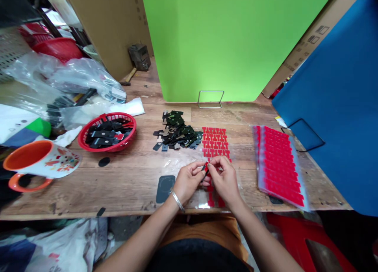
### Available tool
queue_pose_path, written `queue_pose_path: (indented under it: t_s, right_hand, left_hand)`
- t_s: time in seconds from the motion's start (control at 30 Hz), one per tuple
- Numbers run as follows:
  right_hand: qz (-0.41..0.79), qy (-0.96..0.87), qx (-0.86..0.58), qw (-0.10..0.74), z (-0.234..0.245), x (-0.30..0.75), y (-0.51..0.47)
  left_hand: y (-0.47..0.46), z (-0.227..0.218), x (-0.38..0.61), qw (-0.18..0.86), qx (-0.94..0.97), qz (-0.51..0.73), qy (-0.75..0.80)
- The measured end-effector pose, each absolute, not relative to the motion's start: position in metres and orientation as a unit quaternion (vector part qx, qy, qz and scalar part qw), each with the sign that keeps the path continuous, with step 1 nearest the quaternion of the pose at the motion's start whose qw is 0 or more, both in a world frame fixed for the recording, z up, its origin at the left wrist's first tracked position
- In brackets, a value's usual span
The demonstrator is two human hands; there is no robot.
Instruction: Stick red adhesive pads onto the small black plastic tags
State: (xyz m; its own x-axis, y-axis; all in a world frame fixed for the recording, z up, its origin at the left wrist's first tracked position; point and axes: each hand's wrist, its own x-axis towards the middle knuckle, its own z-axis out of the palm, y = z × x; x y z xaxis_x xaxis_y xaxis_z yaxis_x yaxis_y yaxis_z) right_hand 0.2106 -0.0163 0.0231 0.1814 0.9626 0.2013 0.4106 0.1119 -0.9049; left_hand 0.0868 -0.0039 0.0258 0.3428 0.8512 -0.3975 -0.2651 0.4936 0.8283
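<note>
My left hand [189,180], with a silver bracelet at the wrist, holds a small black flat piece [203,173] between thumb and fingers. On the upper end of that piece lies a red sticker [206,166]. The fingertips of my right hand [223,177] are closed in a pinch at the sticker's edge; exactly what they grip is partly hidden. Beneath both hands is a clear sheet of red T-shaped stickers [214,142]. Just behind it, to the left, a loose pile of black flat pieces [180,132] spreads over the wooden table.
A red basket [85,146] of black pieces, some with red on them, stands left, beside an orange-and-white mug [56,161]. Stacked red sticker sheets [280,165] lie right. Green [236,43] and blue [333,106] boards stand behind. Plastic bags [79,75] crowd the far left.
</note>
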Motion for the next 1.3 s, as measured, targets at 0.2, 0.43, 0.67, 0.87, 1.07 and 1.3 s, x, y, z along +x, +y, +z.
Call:
queue_pose_path:
  t_s: [0.2,0.43,0.67,0.87,1.07,1.3]
  right_hand:
    - [0.294,-0.561,-0.607,0.480,0.019,0.211,-0.015]
    - [0.303,-0.547,-0.616,0.478,0.022,0.211,-0.014]
    - [0.273,-0.500,-0.635,0.522,0.028,0.209,-0.014]
    - [0.493,-0.459,-0.553,0.491,0.025,0.214,-0.009]
    - [0.529,-0.428,-0.538,0.497,0.021,0.212,-0.011]
    - [0.467,-0.449,-0.575,0.500,0.021,0.203,-0.012]
  left_hand:
    - [-0.005,0.028,0.087,0.743,0.338,0.377,0.437]
    - [-0.007,0.027,0.088,0.724,0.367,0.396,0.430]
    - [-0.007,0.029,0.087,0.736,0.346,0.402,0.421]
    - [-0.009,0.031,0.084,0.740,0.334,0.399,0.426]
    - [-0.008,0.035,0.081,0.750,0.319,0.386,0.432]
    - [-0.014,0.029,0.075,0.771,0.326,0.382,0.391]
